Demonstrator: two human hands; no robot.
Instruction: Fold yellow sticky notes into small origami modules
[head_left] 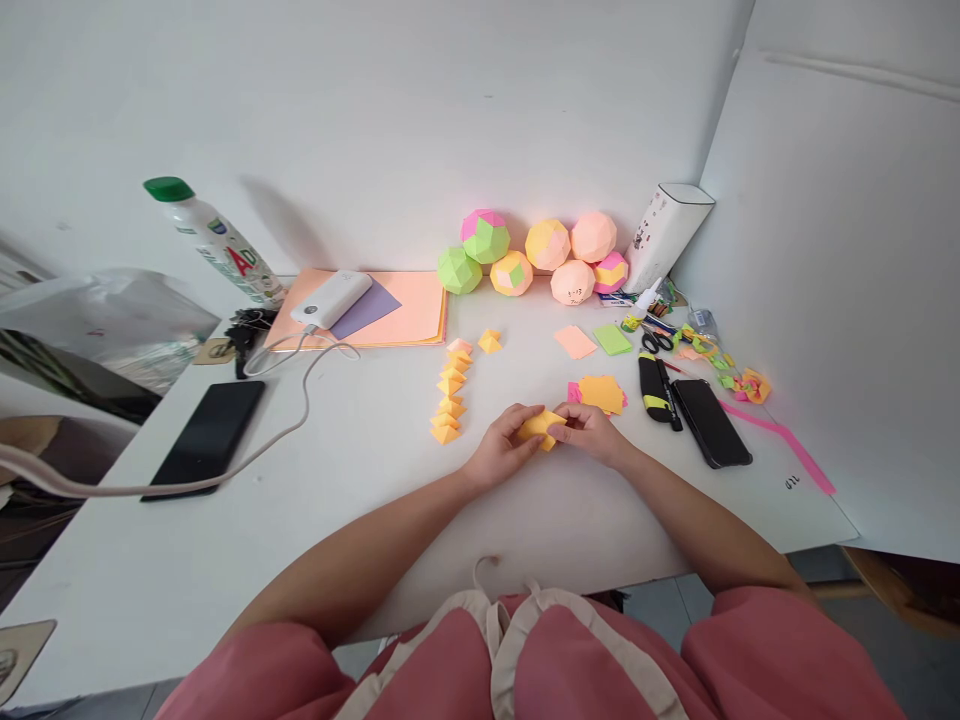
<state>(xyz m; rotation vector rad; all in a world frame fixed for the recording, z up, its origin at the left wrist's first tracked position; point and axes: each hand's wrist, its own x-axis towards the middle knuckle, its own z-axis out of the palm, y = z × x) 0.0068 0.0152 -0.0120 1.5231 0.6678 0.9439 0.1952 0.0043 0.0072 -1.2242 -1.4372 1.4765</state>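
Between my two hands is a piece of orange-yellow paper (541,428), partly folded, held just above the white table. My left hand (502,443) grips its left side with thumb and fingers. On its right edge my right hand (591,434) pinches it. A column of small folded paper pyramids (451,385) stands to the left of my left hand, and one more folded pyramid (490,341) sits apart behind them. Just behind my right hand lies a pile of orange and pink paper pieces (600,394). Farther back are peach paper pieces (575,342) and green paper pieces (613,339).
Faceted paper balls (510,272) line the wall. At right are scissors (657,341), a box cutter (655,387), a phone (711,422) and a pink strip (799,455). At left lie a power bank (341,296), a cable (292,425), a dark phone (206,435) and a bottle (221,245).
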